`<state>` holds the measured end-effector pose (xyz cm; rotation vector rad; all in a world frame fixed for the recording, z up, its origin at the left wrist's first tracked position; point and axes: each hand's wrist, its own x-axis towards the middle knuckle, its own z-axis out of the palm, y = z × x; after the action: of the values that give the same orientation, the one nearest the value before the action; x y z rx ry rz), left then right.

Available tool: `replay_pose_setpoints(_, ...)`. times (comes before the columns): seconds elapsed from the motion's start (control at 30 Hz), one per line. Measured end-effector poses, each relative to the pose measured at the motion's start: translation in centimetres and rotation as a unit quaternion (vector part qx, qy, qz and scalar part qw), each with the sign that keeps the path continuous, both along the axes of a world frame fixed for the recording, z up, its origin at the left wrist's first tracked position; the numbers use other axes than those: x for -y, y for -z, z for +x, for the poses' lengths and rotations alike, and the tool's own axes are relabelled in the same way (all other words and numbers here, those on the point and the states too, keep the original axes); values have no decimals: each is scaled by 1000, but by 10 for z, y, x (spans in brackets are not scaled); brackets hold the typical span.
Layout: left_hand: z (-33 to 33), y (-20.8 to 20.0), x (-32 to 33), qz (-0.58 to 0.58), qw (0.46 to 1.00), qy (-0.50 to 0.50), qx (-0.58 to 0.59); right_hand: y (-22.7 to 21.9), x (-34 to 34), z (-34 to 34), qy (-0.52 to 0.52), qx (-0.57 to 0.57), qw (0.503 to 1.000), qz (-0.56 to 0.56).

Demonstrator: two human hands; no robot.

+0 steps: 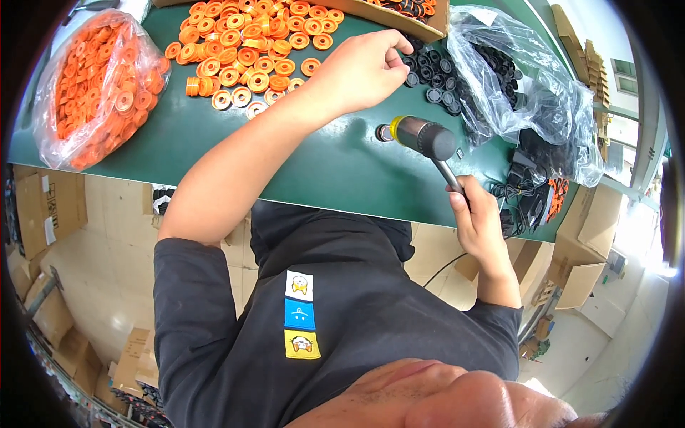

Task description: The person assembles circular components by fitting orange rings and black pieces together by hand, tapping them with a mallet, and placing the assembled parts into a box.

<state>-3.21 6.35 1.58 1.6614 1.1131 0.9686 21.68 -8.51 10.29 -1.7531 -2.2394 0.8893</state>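
My right hand point(477, 217) is wrapped round the handle of a mallet point(426, 137) with a black face and a yellow end. The mallet's yellow end is beside a small round piece point(384, 133) on the green table; whether they touch I cannot tell. My left hand point(367, 70) reaches across to the far side, its fingers curled at the edge of a pile of black round caps point(437, 75). What its fingertips hold, if anything, is hidden. Left of that hand lies a heap of orange spools point(246, 43), the nearest ones with paler faces.
A clear bag of orange spools point(100, 93) stands on the left of the green table point(300, 160). A cardboard box point(399, 21) sits at the far edge. To the right are a clear plastic bag point(528, 93) with black parts and dark cables point(510, 189). Cardboard boxes point(50, 207) stand below.
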Motion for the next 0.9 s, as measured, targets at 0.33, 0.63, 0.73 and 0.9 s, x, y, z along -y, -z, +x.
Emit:
replay_pose_setpoints(0.33, -1, -1, -3, -14, 1000, -14, 5, 6, 0, -9, 14, 6, 1000, 1)
replay_pose_setpoints(0.63, -2, 5, -3, -13, 1000, -17, 0, 4, -3, -12, -9, 64, 998, -9)
replay_pose_setpoints(0.73, -3, 2, -3, -12, 1000, -7, 14, -2, 6, -9, 12, 54, 998, -12)
replay_pose_setpoints(0.9, 0, 5, -2, -10, 1000, -12, 4, 20, 3, -1, -8, 105, 994, -21)
